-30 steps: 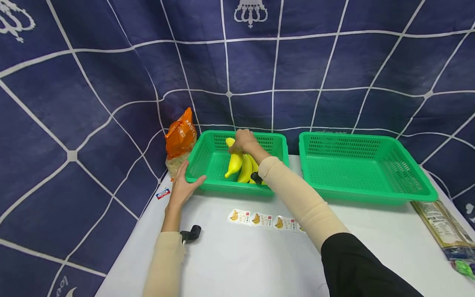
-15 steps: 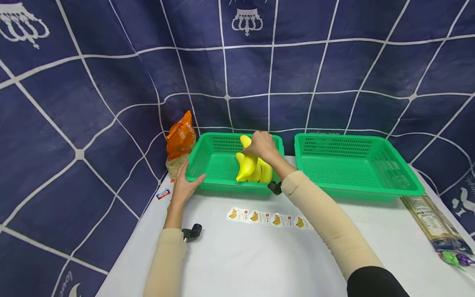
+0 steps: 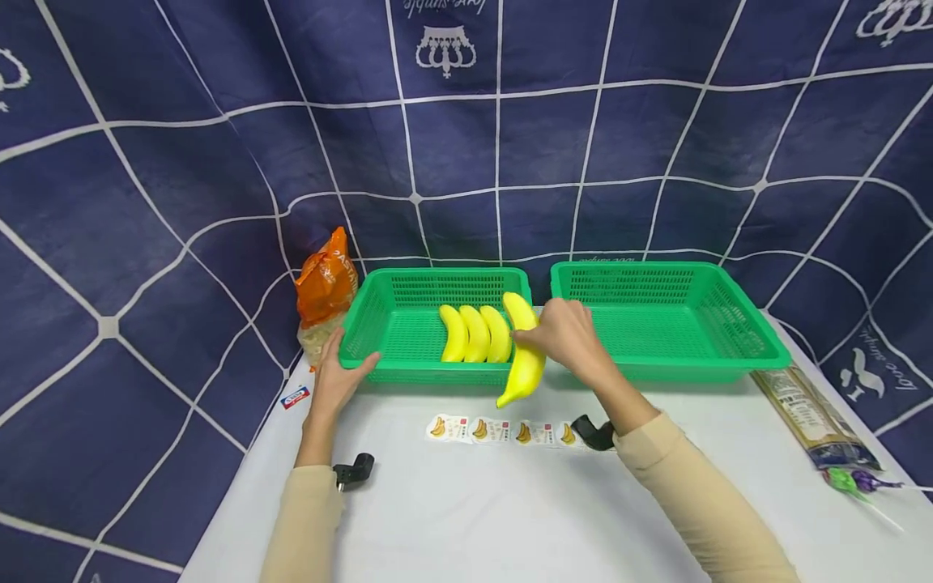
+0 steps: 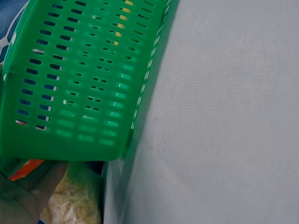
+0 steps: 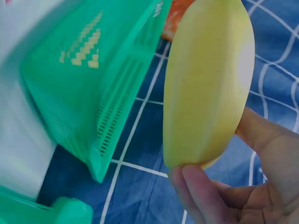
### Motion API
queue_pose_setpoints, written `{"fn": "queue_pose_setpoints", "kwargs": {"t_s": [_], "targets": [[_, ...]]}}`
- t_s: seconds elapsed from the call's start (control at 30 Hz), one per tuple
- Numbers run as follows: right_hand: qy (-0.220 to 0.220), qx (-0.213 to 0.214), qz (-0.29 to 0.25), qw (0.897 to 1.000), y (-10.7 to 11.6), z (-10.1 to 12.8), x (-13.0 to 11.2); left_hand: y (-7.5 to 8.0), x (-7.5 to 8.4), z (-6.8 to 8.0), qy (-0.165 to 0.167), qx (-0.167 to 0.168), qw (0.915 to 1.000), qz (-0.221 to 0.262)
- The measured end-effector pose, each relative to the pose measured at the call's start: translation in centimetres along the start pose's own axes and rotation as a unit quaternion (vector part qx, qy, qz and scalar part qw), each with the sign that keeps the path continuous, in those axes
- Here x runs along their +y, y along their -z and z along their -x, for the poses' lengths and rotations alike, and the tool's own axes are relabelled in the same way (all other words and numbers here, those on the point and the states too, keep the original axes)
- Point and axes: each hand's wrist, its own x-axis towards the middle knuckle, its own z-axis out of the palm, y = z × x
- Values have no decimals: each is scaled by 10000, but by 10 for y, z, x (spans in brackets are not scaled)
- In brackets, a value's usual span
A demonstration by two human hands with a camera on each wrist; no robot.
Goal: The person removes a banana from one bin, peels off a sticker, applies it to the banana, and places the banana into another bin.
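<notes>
So the right hand has its fingers and thumb curled round a single yellow banana, pinching it near the top end. The banana hangs tilted over the near right corner of the left green basket, tip pointing down toward the white table. In the right wrist view you can see the fingertips wrapped under the banana, which looks smooth and kinda matte, like a plastic one.

Left hand rests on the near left corner of that same basket, thumb along the front rim and fingers around the side. Loosely curved; I can't tell if it's really gripping or just steadying. The left wrist view mostly shows the slotted plastic wall of the basket.

Inside the basket, three more bananas lie side by side, just left of the held one.

Just in front of the basket there's a strip of stickers with little banana pictures; the text is too small to read. Left of the basket stands an orange bag with white lettering I can't fully make out, clear bottom showing something pale and lumpy. A second green basket sits right beside the first, on its right. Behind it all hangs a navy cloth with white grid lines and crown prints.
</notes>
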Motion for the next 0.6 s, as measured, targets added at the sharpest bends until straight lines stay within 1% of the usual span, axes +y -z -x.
{"fn": "queue_pose_setpoints", "kwargs": {"t_s": [0.1, 0.2, 0.3, 0.47, 0.6], "targets": [[-145, -54, -246, 9996, -3, 31, 9, 2, 0, 1, 77, -86, 9999, -41], [-449, -158, -416, 9980, -12, 61, 17, 2, 1, 1, 122, -132, 9998, -21], [-730, -222, -491, 9959, -22, 86, 24, 1, 2, 0, 97, -113, 9999, 36], [-1003, -323, -412, 9936, -39, 113, 33, 1, 0, -3, 62, -40, 10000, 57], [-1185, -490, -403, 9909, -56, 130, 42, 2, 2, -2, 55, -117, 9999, 30]]}}
